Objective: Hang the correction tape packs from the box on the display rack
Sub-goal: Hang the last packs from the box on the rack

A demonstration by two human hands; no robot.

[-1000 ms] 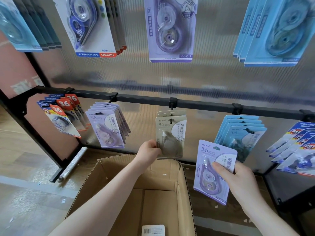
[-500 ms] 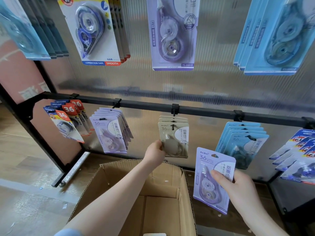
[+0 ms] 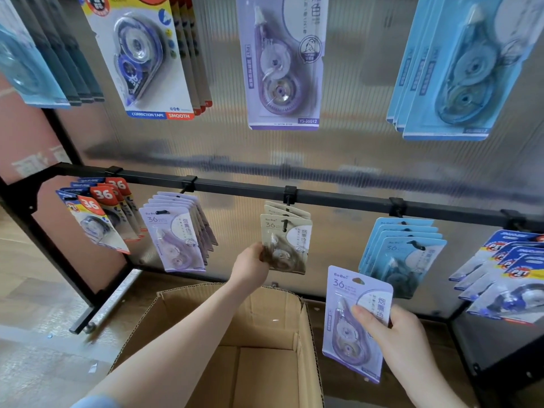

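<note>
Head view, looking down at a display rack (image 3: 323,198) with a cardboard box (image 3: 229,319) at lower centre.

Left hand (image 3: 250,265), centre of frame: its grip is closed on the lower left edge of the front beige pack (image 3: 287,245), thumb on the face of the card. That pack hangs on the centre hook (image 3: 287,201) with more beige packs behind it.

Right hand (image 3: 391,334), lower right: fingers curled round the right side of a purple pack (image 3: 356,322), held free in the air just right of the box. Long axis near upright, hang hole at the top, leaning slightly left.

Key relation: matching purple packs (image 3: 176,234) hang at centre left, well to the left of and above the held pack, past the left forearm. Judgement: the right hand must cross over, or pass the pack to the nearer left hand.

Change since a second ago: little in the hands. Left hand keeps its hold on the beige pack; right keeps the purple one in much the same spot. The camera has dipped, so the rail and hanging packs sit lower in frame, and the white label seen on the box floor is no longer visible.
</note>
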